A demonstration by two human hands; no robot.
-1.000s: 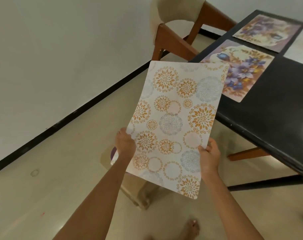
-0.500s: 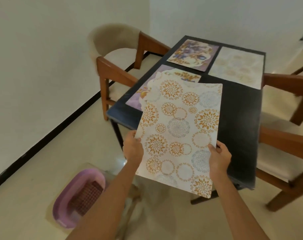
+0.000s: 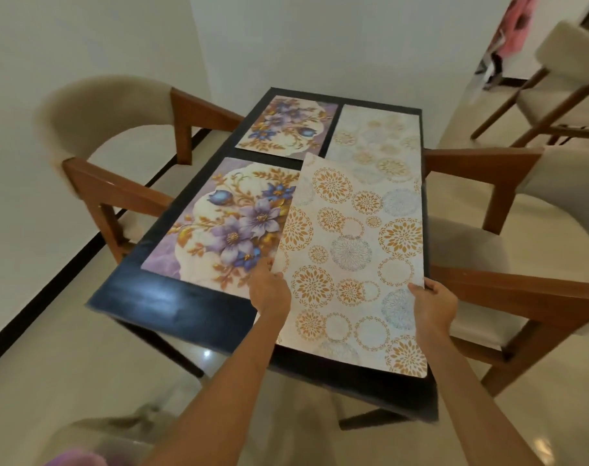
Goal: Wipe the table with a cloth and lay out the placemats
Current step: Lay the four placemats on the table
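Dark rectangular table [image 3: 172,301] is nearly covered; the circle-patterned white placemat [image 3: 350,260] is held over its near right part, long axis running away, pinched by left hand [image 3: 269,292] and right hand [image 3: 432,302].

Bare dark tabletop [image 3: 172,297] lies open along the near left edge; wooden chair arms [image 3: 125,190] crowd both long sides, walls close the far end
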